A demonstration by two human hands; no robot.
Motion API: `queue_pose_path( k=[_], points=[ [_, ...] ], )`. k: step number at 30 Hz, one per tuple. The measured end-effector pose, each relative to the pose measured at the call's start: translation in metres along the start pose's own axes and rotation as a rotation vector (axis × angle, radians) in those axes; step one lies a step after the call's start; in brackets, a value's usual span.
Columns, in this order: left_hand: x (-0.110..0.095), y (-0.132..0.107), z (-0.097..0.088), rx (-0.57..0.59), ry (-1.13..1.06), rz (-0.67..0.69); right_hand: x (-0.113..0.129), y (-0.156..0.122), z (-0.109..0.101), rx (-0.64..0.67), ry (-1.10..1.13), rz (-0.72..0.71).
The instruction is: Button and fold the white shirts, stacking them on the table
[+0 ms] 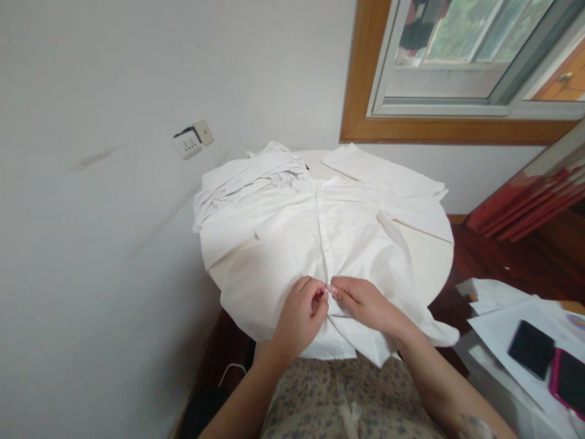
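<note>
A white button-up shirt (292,244) lies spread front-up over a small round table (429,262), its collar toward the wall. My left hand (301,314) and my right hand (361,302) meet at the lower end of the button placket (326,244). Both pinch the fabric there with closed fingertips, near the shirt's hem. A pile of crumpled white clothes (247,180) sits at the table's far left. A folded white garment (384,174) lies at the far right.
A white wall with a power socket (192,140) stands to the left and behind. A wood-framed window (457,67) is at upper right. To the right, papers (498,305), a black phone (530,349) and a pink-cased phone (571,378) lie on another surface.
</note>
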State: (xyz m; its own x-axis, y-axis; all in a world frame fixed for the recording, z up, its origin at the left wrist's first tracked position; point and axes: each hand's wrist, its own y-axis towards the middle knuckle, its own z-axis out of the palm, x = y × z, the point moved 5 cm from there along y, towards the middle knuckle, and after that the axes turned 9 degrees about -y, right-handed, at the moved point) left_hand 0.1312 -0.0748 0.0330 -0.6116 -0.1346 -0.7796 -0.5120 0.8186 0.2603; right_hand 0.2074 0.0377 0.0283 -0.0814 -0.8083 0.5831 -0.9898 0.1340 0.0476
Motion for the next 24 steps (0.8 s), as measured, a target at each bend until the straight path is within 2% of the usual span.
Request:
queue_pose_path(
  k=[8,15,20,24],
  points=[
    [0.0018,0.0002,0.0005,0.008,0.03,-0.003,-0.0011,-0.004,0.0011,-0.14,0.057,0.059],
    [0.0025,0.0007,0.0023,0.015,0.024,0.001,-0.0046,-0.0039,0.0031,-0.13,0.016,0.044],
    [0.002,-0.0009,0.0029,-0.049,0.048,-0.005,-0.005,-0.0015,0.0028,-0.108,0.057,0.015],
    [0.0023,-0.0013,0.0033,-0.045,0.058,0.014,-0.0052,-0.0013,0.0019,-0.107,0.108,0.019]
  ],
)
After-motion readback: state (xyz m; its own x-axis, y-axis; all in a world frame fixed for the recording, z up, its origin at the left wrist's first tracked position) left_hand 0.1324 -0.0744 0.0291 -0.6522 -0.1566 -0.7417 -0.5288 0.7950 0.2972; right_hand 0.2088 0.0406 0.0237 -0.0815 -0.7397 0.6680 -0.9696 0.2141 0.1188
